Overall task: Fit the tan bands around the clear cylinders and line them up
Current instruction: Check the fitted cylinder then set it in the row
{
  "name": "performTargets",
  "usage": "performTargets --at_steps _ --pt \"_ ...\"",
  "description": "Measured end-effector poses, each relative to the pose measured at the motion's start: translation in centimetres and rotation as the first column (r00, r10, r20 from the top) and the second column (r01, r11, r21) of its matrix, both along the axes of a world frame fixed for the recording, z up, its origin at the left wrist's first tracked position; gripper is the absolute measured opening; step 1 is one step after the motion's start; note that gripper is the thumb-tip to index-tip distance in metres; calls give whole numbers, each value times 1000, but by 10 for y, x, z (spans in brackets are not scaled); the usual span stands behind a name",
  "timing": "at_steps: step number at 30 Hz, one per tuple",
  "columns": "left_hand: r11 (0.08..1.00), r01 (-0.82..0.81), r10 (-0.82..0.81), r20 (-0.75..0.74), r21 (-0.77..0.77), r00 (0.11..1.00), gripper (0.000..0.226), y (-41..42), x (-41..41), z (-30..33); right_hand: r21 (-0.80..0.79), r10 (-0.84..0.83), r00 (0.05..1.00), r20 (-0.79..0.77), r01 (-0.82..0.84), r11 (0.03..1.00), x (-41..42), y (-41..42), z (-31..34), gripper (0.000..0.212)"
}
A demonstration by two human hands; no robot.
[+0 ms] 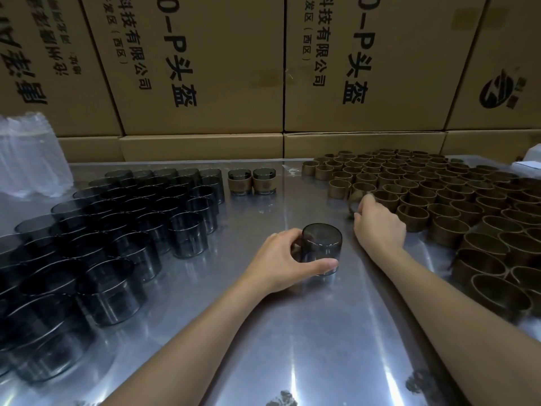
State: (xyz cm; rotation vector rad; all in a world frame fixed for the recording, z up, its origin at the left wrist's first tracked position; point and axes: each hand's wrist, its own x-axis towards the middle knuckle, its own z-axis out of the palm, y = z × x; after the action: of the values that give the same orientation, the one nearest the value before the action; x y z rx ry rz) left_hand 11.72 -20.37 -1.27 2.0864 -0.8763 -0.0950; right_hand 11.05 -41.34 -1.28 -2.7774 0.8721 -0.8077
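My left hand [281, 259] grips a smoky clear cylinder [321, 247] standing upside down on the steel table in the middle. My right hand [377, 221] reaches into the left edge of the tan bands and pinches one band [355, 199], lifting it at a tilt. Several loose tan bands [439, 194] stand packed together on the right. Several bare cylinders [123, 224] crowd the left side. Two cylinders wearing tan bands [252, 181] stand side by side at the back centre.
Stacked cardboard boxes [205, 68] form a wall behind the steel table [292, 347]. A clear plastic bag [26, 153] sits at the back left. A white object [531, 159] shows at the far right edge.
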Motion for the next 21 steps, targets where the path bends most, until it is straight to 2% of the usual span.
performTargets --at_steps 3,5,9,14,18,21 --pt "1000 4 -4 -7 -2 1000 66 0 0 0 -73 69 995 79 -63 995 -3 5 0 21" --pt "1000 -2 2 -4 3 1000 66 0 -1 0 -64 57 995 83 -52 997 -3 6 0 25" --pt "1000 -7 7 -14 0 1000 63 0 0 0 3 -43 998 -53 44 999 2 3 0 39" --pt "1000 -10 11 -13 16 1000 63 -1 0 0 25 -63 990 -130 66 997 1 3 4 38" --pt "1000 -12 12 -5 20 1000 62 -1 1 0 -41 33 999 -43 -35 999 -10 13 5 25" --pt "1000 -11 11 -5 5 1000 60 -1 0 0 -27 186 976 117 -184 983 -23 21 1 20"
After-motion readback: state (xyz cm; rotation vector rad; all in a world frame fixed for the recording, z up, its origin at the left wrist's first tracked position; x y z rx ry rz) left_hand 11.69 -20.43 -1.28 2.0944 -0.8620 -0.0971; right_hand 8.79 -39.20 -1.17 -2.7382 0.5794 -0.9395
